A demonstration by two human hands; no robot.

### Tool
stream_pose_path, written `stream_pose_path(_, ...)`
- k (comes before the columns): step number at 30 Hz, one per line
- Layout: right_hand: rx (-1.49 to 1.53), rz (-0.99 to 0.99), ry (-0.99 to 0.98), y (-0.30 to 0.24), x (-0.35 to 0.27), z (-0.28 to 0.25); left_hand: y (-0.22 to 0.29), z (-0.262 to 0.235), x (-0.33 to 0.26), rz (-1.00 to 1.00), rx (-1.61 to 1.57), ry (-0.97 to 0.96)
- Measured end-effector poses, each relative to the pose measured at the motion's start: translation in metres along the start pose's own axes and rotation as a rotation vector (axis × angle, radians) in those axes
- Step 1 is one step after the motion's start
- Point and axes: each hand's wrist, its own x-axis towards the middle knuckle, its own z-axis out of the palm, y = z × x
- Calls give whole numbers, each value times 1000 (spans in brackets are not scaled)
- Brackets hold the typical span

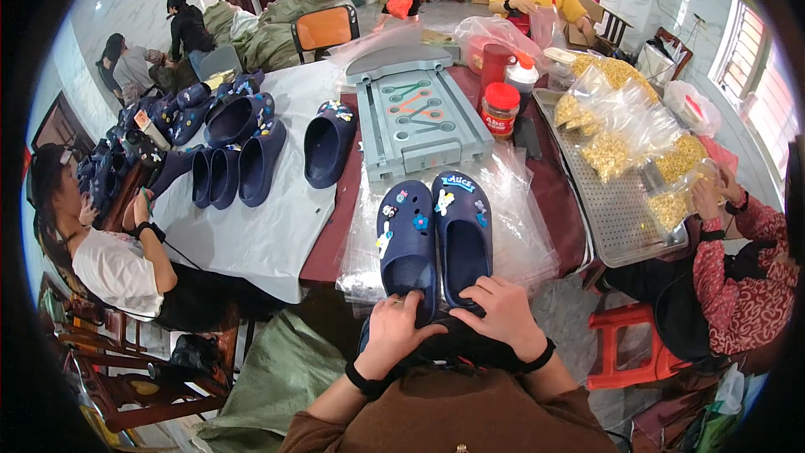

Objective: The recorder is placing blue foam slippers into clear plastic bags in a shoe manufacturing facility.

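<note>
A pair of navy blue clogs with colourful charms rests side by side, toes pointing away from me. My left hand (392, 331) grips the heel of the left clog (410, 243), its fingers hooked into the opening. On the right clog (463, 247), my right hand (501, 312) pinches the heel in the same way. Beneath their front parts lie clear plastic bags (524, 231) on a dark red cloth (558, 218). Just beyond the toes is a grey plastic case (419, 138) with round sockets and coloured lines on its top.
More navy clogs (262, 164) stand on the white-covered table (281, 235) at left. A red-lidded jar (501, 109) stands beside the case. At right, a perforated metal tray (612, 210) bears bags of yellow pieces (608, 155). People sit or stand around; a red stool (633, 344) is at lower right.
</note>
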Motion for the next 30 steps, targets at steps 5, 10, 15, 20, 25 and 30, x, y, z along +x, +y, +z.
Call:
stream_pose_path(5, -82, 19, 1, -13, 14, 10, -5, 7, -4, -113, 73, 8)
stream_pose_path(10, -96, 52, -30, -10, 11, 24, -3, 3, -6, -23, 7, 99)
stream_pose_path(15, 175, 235, 195, -10, 7, 8, -15, -15, -5, -176, -337, 203)
stream_pose_path(20, 744, 448, 303, 5, -10, -12, -30, -37, -10, -391, -1167, 190)
stream_pose_path(25, 1033, 465, 317, 13, -20, 2, -17, -42, -1, -316, -1530, 268)
stream_pose_path(30, 1078, 434, 293, 15, -17, 7, -14, -26, 12, -254, -1740, 133)
